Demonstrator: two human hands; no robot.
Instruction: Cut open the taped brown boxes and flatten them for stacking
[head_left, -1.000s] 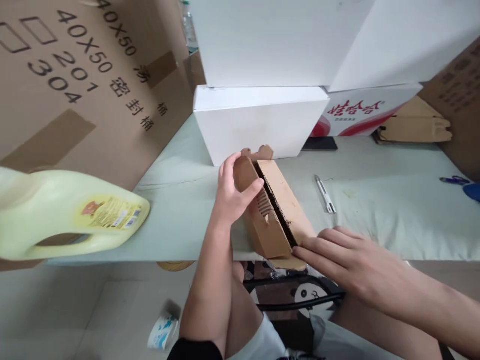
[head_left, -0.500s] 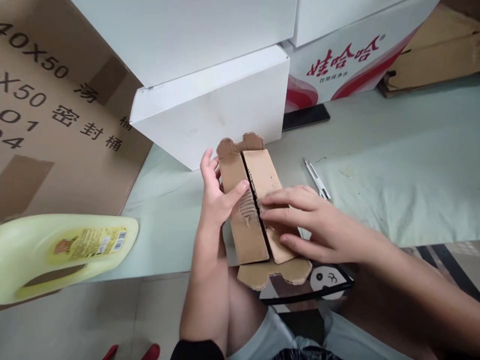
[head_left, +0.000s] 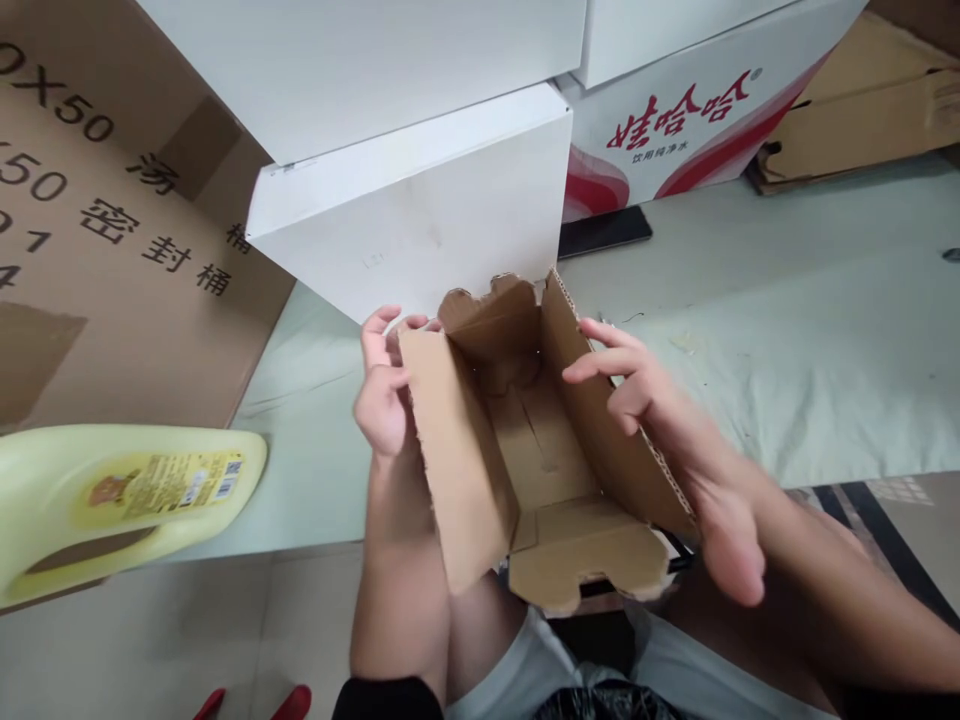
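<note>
A small brown corrugated cardboard box stands open at the table's front edge, its four flaps spread and its inside empty. My left hand grips the outside of the left flap, fingers curled over its far corner. My right hand lies against the right flap, fingers spread and pressing it outward.
A stack of white boxes stands just behind the brown box. A large printed carton fills the left. A pale yellow jug lies at the left front. A red-and-white carton, a dark phone and flattened cardboard lie on the pale green table.
The small box was shut, with my right hand flat on its top flaps. Now the flaps are pulled apart and the inside shows. My view has moved closer.
</note>
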